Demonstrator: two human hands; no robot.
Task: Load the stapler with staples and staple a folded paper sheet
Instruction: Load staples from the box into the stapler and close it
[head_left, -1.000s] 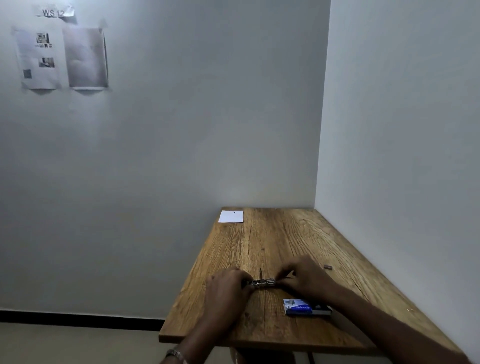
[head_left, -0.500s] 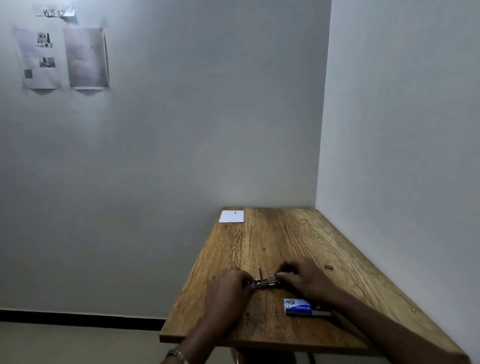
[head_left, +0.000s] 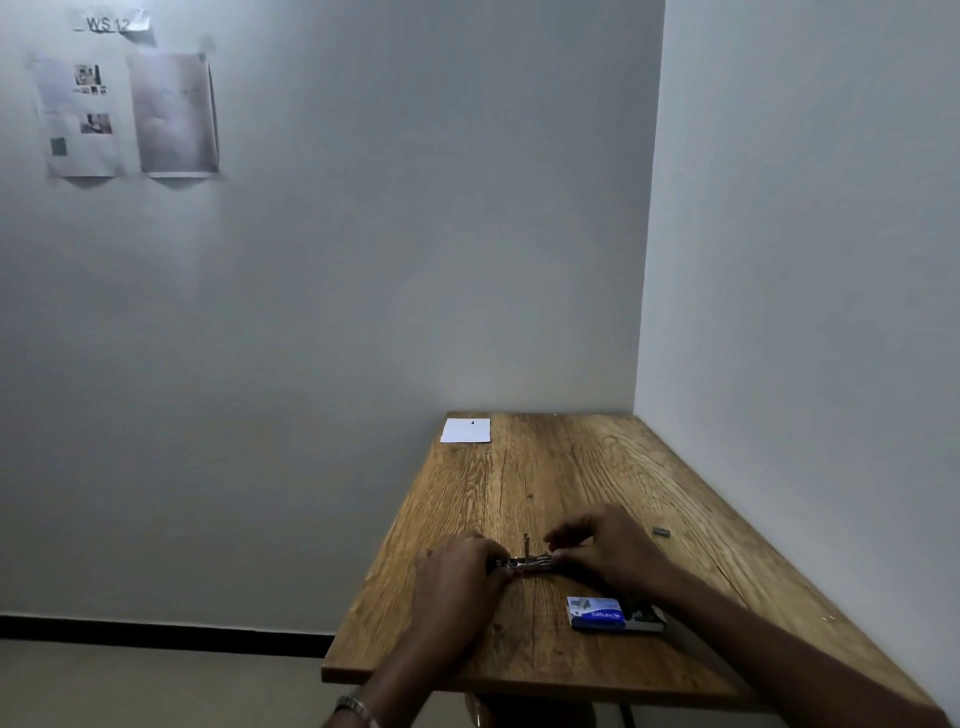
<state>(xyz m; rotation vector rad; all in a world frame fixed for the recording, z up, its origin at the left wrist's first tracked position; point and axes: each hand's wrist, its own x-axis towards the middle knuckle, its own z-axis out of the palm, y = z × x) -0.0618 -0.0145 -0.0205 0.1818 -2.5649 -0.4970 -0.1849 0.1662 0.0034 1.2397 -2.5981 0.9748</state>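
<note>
Two hands down on a wooden tabletop (head_left: 597, 467), set into the corner of pale walls. Left hand (head_left: 457, 577) curled over the left end of a small metal stapler (head_left: 524, 562), fingers (head_left: 485, 551) closed on it. Right hand (head_left: 608, 551) at the stapler's other end, fingers (head_left: 563, 535) bunched together over the metal (whether pinching the stapler itself or a strip of staples, cannot tell). Stapler lying across the tabletop between both hands, near the front half, with a thin metal piece standing upright from its middle. Blue and white staple box (head_left: 597, 614) flat on the tabletop just in front of the right wrist, with its inner tray (head_left: 647, 618) slid partly out to the right. Small grey bit, seemingly a short strip of staples (head_left: 660, 531), lying apart to the right of the right hand, too small to read clearly. White paper sheet (head_left: 466, 430) flat at the far left corner of the tabletop, well apart from the hands, with a tiny dark mark near its top edge. Metal watch band (head_left: 353, 707) on the left wrist at the bottom edge. High on the left wall, two printed sheets (head_left: 124, 117) taped side by side under a label (head_left: 109, 23) reading "WS 12".
</note>
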